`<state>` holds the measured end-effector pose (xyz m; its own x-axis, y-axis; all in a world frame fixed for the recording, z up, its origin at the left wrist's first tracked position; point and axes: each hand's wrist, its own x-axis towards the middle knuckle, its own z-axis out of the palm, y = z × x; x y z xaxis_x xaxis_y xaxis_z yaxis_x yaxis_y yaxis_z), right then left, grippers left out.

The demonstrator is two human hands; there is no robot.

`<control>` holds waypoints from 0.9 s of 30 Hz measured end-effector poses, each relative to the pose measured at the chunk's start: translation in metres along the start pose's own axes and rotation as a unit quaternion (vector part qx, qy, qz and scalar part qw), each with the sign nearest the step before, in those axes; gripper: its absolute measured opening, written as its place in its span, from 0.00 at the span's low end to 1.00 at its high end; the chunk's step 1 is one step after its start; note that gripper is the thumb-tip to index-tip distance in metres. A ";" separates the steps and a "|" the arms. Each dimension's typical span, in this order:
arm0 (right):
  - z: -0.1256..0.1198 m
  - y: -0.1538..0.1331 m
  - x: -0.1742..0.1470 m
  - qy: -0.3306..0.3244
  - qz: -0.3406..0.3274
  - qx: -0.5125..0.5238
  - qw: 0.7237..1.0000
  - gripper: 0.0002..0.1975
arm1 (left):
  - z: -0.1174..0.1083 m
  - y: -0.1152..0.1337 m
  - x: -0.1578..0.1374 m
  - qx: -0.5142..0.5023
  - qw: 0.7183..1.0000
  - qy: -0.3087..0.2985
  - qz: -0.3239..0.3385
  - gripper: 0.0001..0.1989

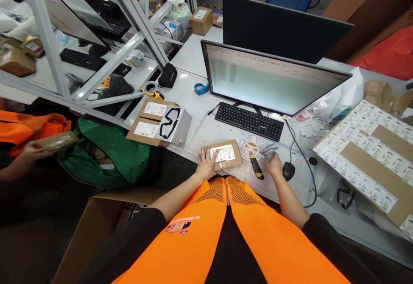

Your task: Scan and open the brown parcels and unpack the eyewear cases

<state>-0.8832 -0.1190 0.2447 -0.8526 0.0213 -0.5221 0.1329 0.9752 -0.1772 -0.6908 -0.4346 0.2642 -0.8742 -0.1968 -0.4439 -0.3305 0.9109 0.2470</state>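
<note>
Left hand [206, 164] had its fingers spread out, not clenched, over one end of a labelled cardboard parcel [228, 154] lying on the desk mat [298, 186] in front of the keyboard [250, 121]. Right hand [274, 165] was kinda curled by some thin dark thing [270, 149], couldn't tell if it was gripping it, with the mouse [288, 171] just beside.
</note>
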 end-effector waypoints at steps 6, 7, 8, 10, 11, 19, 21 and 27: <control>-0.017 0.009 0.017 0.061 0.017 0.013 0.998 0.36 | -0.013 -0.019 0.008 -0.041 0.999 0.001 0.035 0.59; -0.025 0.003 0.022 0.098 -0.001 0.011 0.995 0.34 | -0.016 -0.026 0.013 -0.055 0.998 0.000 0.041 0.57; -0.032 -0.005 0.029 0.122 -0.027 0.008 0.992 0.32 | -0.021 -0.035 0.018 -0.069 0.996 -0.001 0.049 0.55; -0.044 -0.026 0.044 0.115 -0.077 -0.004 0.990 0.31 | -0.029 -0.053 0.030 -0.102 0.992 0.003 0.070 0.50; -0.047 -0.037 0.053 0.088 -0.092 -0.012 0.992 0.31 | -0.033 -0.062 0.037 -0.120 0.989 0.011 0.080 0.47; -0.048 -0.098 0.097 -0.044 -0.055 -0.068 0.995 0.28 | -0.044 -0.067 0.052 -0.131 0.970 0.202 0.013 0.28; -0.051 -0.104 0.102 -0.045 -0.060 -0.074 0.994 0.29 | -0.039 -0.054 0.048 -0.104 0.967 0.231 -0.028 0.32; -0.058 -0.119 0.095 -0.061 -0.085 -0.090 0.990 0.26 | -0.032 -0.033 0.044 -0.049 0.978 0.181 -0.090 0.62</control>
<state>-1.0092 -0.2202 0.2646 -0.7863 -0.1618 -0.5963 -0.1088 0.9863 -0.1240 -0.7299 -0.4847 0.2642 -0.8614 -0.4824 -0.1590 -0.5079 0.8140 0.2819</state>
